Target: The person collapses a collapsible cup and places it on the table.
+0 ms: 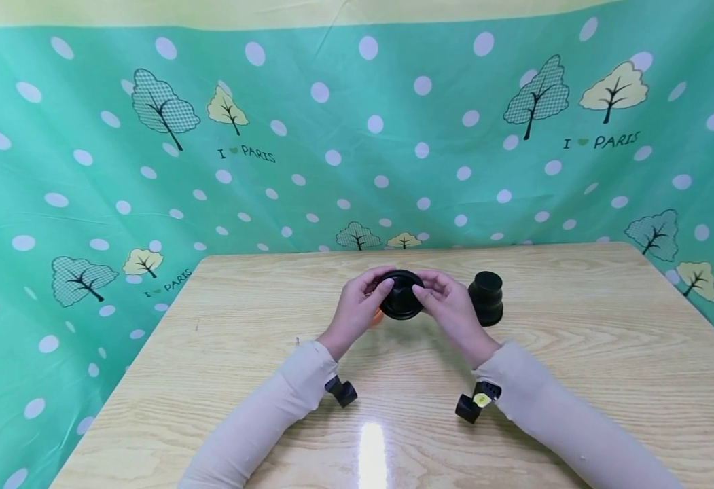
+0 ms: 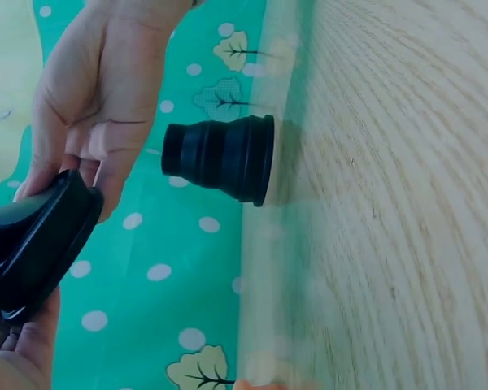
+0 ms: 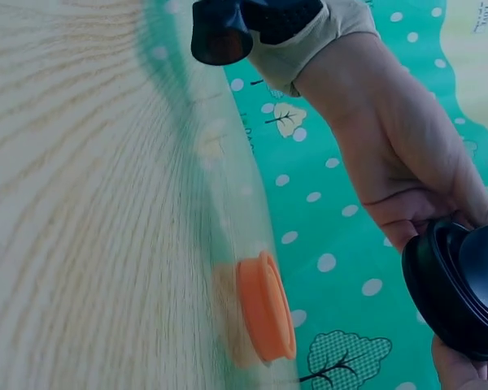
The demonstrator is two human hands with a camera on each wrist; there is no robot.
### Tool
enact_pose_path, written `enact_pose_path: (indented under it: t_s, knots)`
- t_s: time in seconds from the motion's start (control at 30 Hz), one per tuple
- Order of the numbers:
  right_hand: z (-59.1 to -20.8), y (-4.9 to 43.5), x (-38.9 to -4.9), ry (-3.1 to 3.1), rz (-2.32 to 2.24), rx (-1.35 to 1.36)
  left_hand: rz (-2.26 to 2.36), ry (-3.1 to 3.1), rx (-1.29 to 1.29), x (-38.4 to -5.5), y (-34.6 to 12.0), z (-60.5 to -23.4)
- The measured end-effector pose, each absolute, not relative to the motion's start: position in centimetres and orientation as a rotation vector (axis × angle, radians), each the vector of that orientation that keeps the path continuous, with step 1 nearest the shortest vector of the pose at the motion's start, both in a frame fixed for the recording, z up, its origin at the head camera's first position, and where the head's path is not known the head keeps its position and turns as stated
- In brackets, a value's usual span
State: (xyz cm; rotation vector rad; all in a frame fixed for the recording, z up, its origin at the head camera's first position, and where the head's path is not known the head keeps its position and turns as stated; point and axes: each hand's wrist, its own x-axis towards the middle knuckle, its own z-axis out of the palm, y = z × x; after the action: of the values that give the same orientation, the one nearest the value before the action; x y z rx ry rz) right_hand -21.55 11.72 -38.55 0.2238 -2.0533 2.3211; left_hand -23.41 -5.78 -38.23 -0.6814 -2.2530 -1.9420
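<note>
Both hands hold a black collapsible cup (image 1: 400, 302), folded into a flat round disc with a ringed rim and raised middle. My left hand (image 1: 357, 305) pinches its left edge, thumb on the near face. On the opposite edge, my right hand (image 1: 451, 307) grips with thumb and fingers. The right wrist view shows the folded cup (image 3: 464, 296) tilted, held above the table. An orange folded cup (image 3: 262, 307) lies beyond the left hand, mostly hidden behind it in the head view.
A second black cup (image 1: 486, 299), extended and standing wide end down, is just right of the right hand. The wooden table (image 1: 577, 353) ends at a green dotted curtain (image 1: 308, 136). Black wrist cameras (image 1: 341, 392) are strapped over both sleeves.
</note>
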Motion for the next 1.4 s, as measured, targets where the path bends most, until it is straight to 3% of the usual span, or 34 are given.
enact_pose_path:
  t_s: [0.43,1.0,1.4]
  knots:
    - [-38.9,11.9,-21.4,-2.14,2.126,0.233,-1.797,-2.292,-0.636,-23.7,-5.7,-38.5]
    - [-39.0,12.6,-21.7,-2.239,1.95,0.343,-2.003,-2.394,-0.628,-24.0,-6.8,-38.3]
    - [-39.6,13.2,-21.4,-2.221,1.968,0.596,-2.016,-2.527,-0.683,-23.5,-7.3,-37.7]
